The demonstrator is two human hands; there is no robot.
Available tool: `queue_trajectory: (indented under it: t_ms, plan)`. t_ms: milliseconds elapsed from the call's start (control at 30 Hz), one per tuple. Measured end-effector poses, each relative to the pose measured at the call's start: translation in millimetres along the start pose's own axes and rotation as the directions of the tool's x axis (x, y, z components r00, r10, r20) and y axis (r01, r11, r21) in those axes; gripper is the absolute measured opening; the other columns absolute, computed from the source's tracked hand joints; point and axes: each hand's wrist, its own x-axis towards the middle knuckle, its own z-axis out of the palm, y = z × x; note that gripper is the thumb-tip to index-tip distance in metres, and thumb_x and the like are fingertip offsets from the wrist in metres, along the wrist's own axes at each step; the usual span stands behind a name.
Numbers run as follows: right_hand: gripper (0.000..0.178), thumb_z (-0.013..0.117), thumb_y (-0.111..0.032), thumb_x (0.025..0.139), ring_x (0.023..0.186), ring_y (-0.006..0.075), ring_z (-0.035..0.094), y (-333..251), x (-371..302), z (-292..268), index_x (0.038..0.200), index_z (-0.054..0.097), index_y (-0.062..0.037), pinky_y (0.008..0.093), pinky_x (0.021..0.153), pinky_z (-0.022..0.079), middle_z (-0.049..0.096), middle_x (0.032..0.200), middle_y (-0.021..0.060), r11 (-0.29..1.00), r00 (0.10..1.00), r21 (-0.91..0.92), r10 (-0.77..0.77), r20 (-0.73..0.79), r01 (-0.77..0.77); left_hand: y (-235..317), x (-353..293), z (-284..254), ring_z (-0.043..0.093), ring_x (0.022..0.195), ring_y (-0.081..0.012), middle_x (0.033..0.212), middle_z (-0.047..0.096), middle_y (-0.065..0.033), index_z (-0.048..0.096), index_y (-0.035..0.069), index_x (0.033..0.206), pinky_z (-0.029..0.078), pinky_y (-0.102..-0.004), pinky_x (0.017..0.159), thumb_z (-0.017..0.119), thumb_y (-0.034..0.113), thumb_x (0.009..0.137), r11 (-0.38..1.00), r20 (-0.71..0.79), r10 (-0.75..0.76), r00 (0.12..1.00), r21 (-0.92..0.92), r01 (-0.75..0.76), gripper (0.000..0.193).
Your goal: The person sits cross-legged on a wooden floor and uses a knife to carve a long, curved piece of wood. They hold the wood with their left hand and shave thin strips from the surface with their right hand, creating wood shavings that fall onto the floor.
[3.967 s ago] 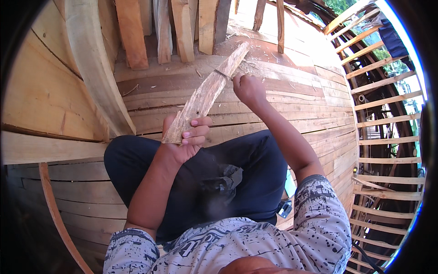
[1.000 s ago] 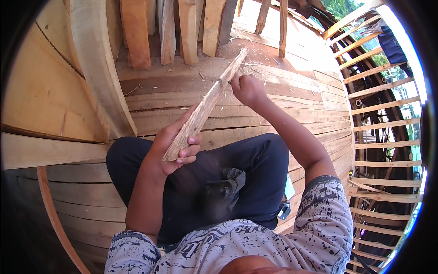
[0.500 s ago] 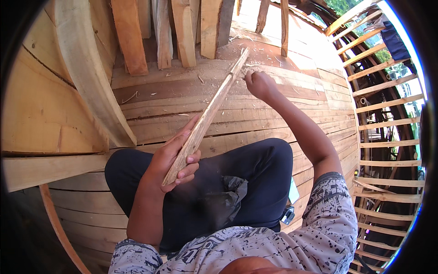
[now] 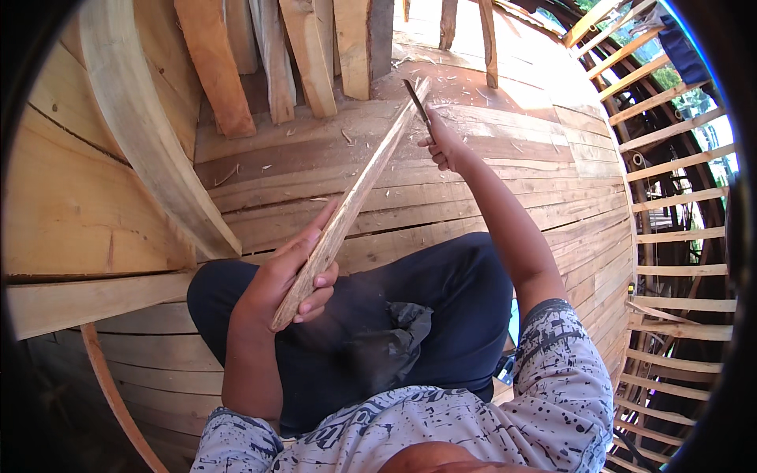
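My left hand (image 4: pixel 293 276) is wrapped round the lower end of a long, narrow strip of wood (image 4: pixel 359 185), which slants up and to the right over my lap. The far tip of the strip is pale and freshly cut. In my right hand (image 4: pixel 446 147) is a knife (image 4: pixel 416 100), its dark blade pointing up and left and lying across the strip near that far end. Fingers cover most of the handle. I cannot tell whether the edge bites into the wood.
Curved plank flooring (image 4: pixel 307 169) with scattered shavings lies under me. Upright timber ribs (image 4: pixel 211 67) line the far side, and a big curved beam (image 4: pixel 146 118) stands at left. A dark crumpled bag (image 4: pixel 394 343) rests on my lap. Slatted framing (image 4: pixel 680 236) runs along the right.
My right hand has turned, so the knife blade now shows against the strip's far end. The strip and my left hand have shifted slightly down and left.
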Motion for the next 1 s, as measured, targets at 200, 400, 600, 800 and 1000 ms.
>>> queue_trajectory:
  t_ms: [200,400,600,800,1000]
  plan:
    - [0.060,0.063,-0.071,0.084,0.039,0.0063,0.016,30.9,-25.1,62.9,0.069,0.040,-0.0167,0.0245,0.038,0.012,0.019,0.050,-0.0101,0.838,0.907,0.544,-0.191,0.375,-0.048,6.0,-27.3,12.7,0.043,0.043,-0.0103,0.075,0.047,-0.0063,0.015,0.024,0.161,0.039,-0.0234,0.035,0.031,0.038,0.110,0.990,0.017,0.009,1.000,0.140,-0.012,0.055]
    - [0.061,0.064,-0.056,0.089,0.040,0.0066,0.017,21.0,-55.0,104.0,0.060,0.021,-0.0241,0.0253,0.038,0.013,0.016,0.051,-0.0093,0.643,0.855,0.760,-0.335,0.395,-0.098,16.3,-56.2,24.3,0.048,0.043,-0.0123,0.077,0.051,-0.0121,0.016,0.012,0.160,0.039,-0.0232,0.031,0.033,0.042,0.108,0.968,0.228,0.207,0.951,0.092,-0.233,0.062]
    - [0.055,0.059,-0.052,0.094,0.040,0.0083,0.019,1.4,-122.0,133.9,0.064,0.025,-0.0200,0.0275,0.040,0.016,0.017,0.051,-0.0070,0.459,0.808,0.861,-0.409,0.424,-0.220,28.2,-79.2,-0.6,0.061,0.104,-0.0334,0.127,0.050,-0.0283,0.013,-0.003,0.156,0.055,-0.0408,0.076,0.064,0.035,0.087,0.514,0.341,0.722,0.602,0.318,-0.797,0.093]
    - [0.058,0.060,-0.053,0.094,0.040,0.0078,0.020,13.3,-178.0,151.4,0.064,0.022,-0.0208,0.0269,0.041,0.018,0.017,0.051,-0.0079,0.535,0.777,0.816,-0.410,0.478,-0.219,11.7,-9.1,97.3,0.047,0.133,-0.0339,0.137,0.051,-0.0188,0.034,-0.005,0.144,0.039,-0.0497,0.111,0.070,0.029,0.088,-0.123,0.130,0.990,-0.059,0.568,-0.814,0.074]
    - [0.045,0.056,-0.045,0.100,0.047,0.0155,0.044,33.4,-192.5,132.9,0.094,0.060,0.0002,0.0342,0.046,0.034,0.043,0.058,0.0010,0.725,0.833,0.476,-0.552,-0.029,0.497,60.2,21.2,126.3,0.064,0.080,-0.0239,0.093,0.060,-0.0126,0.049,-0.002,0.109,0.056,-0.0385,0.073,0.077,0.016,0.084,-0.160,-0.113,0.958,-0.264,0.552,-0.818,0.042]
